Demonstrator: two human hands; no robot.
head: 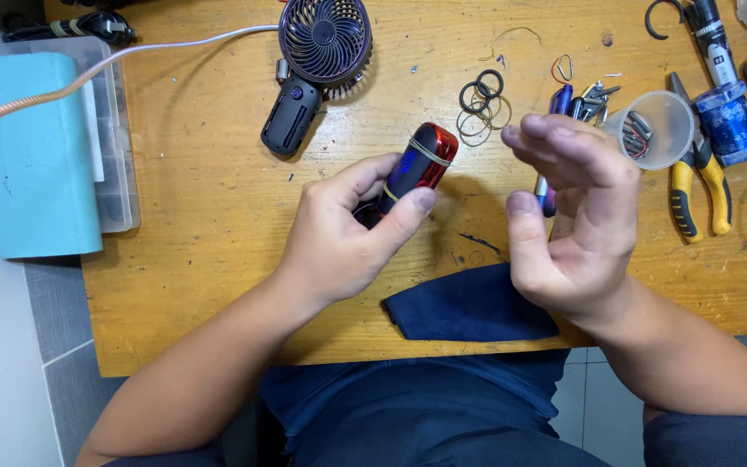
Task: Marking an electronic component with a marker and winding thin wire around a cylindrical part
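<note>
Left hand (343, 233): gripped small red-and-black banded plastic device (417, 169), frame centre.
Right hand (572, 212): released, fingers curled, empty.
Desk (218, 199): wooden; black handheld fan (313, 65) upper centre.

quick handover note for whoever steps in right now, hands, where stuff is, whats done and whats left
Left hand: grips a small red-and-black device with a rubber band around it, held above the wooden table.
Right hand: open, holds nothing, raised beside the device.
Nearby: loose rubber bands, plastic cup, yellow-handled pliers, small fan.
Done: one band is on.
Left: cannot tell.
</note>
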